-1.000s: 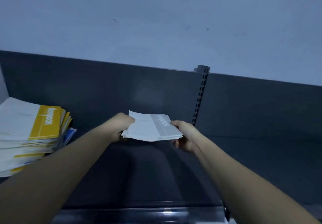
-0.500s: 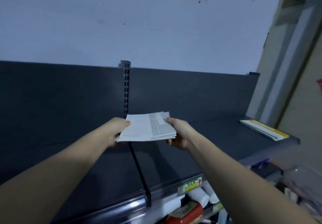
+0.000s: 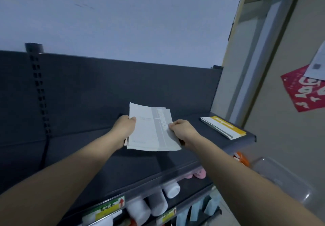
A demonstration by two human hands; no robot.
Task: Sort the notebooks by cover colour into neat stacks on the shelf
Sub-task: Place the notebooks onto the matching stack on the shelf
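Both hands grasp one small bundle of grey-banded notebooks (image 3: 151,129) above the dark shelf (image 3: 88,148): the left hand (image 3: 124,129) is closed on its left edge with the thumb on the top cover, and the right hand (image 3: 182,130) pinches its right edge, fingers underneath. The bundle is held flat, clear of the shelf board (its shadow falls on the board below it). Nearest the camera, under the shelf's front lip, sit white bottles (image 3: 156,203) lying on their sides, behind yellow-green price labels (image 3: 107,208). Farther right, near the shelf's end, a low stack of yellow-banded notebooks (image 3: 223,127) lies flat, well apart from the held bundle. Behind everything rises the shelf's dark back panel (image 3: 105,85), then a pale wall (image 3: 123,23)
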